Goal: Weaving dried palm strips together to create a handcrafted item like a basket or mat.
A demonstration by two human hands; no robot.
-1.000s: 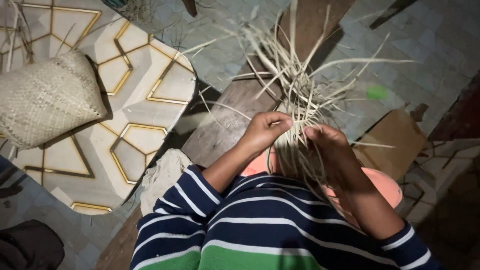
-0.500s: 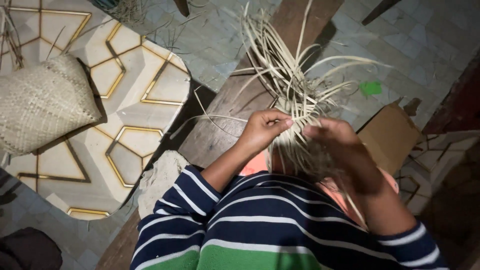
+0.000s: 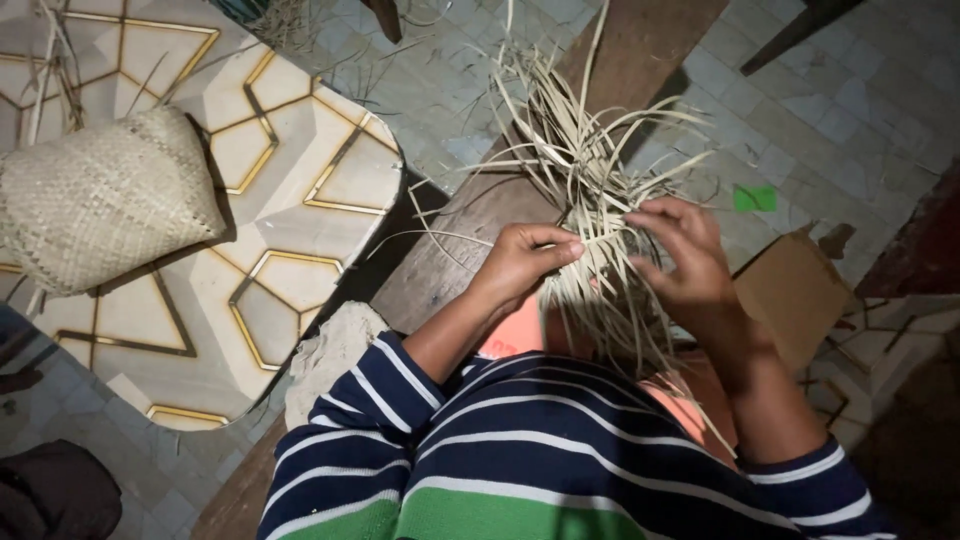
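A bundle of pale dried straw strips [image 3: 580, 170] fans up and outward in front of me, partly woven at its base. My left hand [image 3: 525, 262] pinches strips at the left side of the bundle, fingers closed on them. My right hand [image 3: 680, 255] grips strips on the right side, fingers curled around them. The bundle's lower end hangs down over my lap, against an orange garment [image 3: 515, 335]. My striped navy, white and green sleeves cover both forearms.
A finished woven straw pouch [image 3: 105, 200] lies on a white tabletop with gold geometric lines [image 3: 290, 190] to my left. A wooden plank [image 3: 640, 50] runs under the bundle. A cardboard piece [image 3: 795, 295] sits on the tiled floor to the right.
Both hands have shifted slightly up on the bundle. My right hand has opened its fingers wider over the strips, and the loose ends have swung.
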